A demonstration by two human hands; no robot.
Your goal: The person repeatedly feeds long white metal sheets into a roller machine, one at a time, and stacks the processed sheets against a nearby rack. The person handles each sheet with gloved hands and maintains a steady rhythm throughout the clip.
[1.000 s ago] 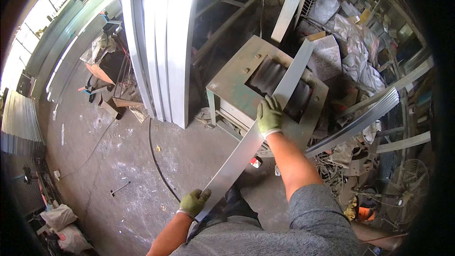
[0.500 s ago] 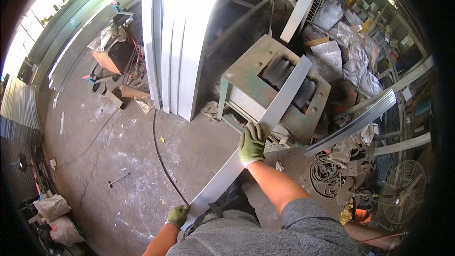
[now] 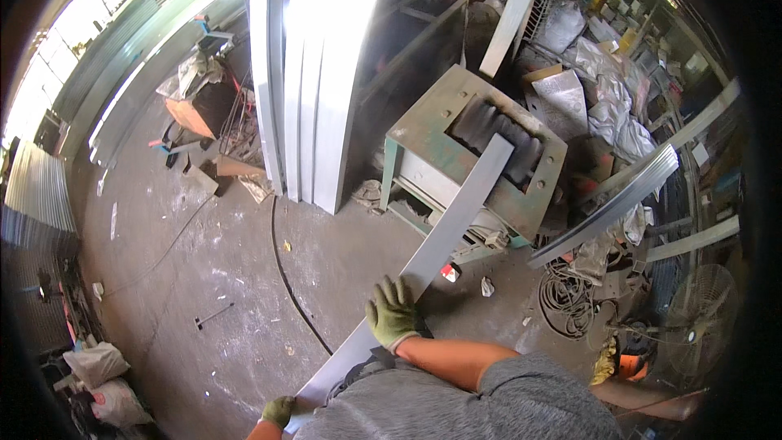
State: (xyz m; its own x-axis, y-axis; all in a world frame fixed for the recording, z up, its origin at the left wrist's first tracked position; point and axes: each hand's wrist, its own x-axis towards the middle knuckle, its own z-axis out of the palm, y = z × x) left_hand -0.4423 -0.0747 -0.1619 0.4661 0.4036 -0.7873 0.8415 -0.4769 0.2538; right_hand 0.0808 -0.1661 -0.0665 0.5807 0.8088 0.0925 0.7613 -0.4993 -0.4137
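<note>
Left of the machine is wide floor, with lots of room for a hand to pass. A black hose and a small bar lie down low there. Near the machine's left side, tall metal sheets block the way. The long strip reaches over the machine's front, cutting across that space. Right of the machine, bent strips and looped wires leave little room.
</note>
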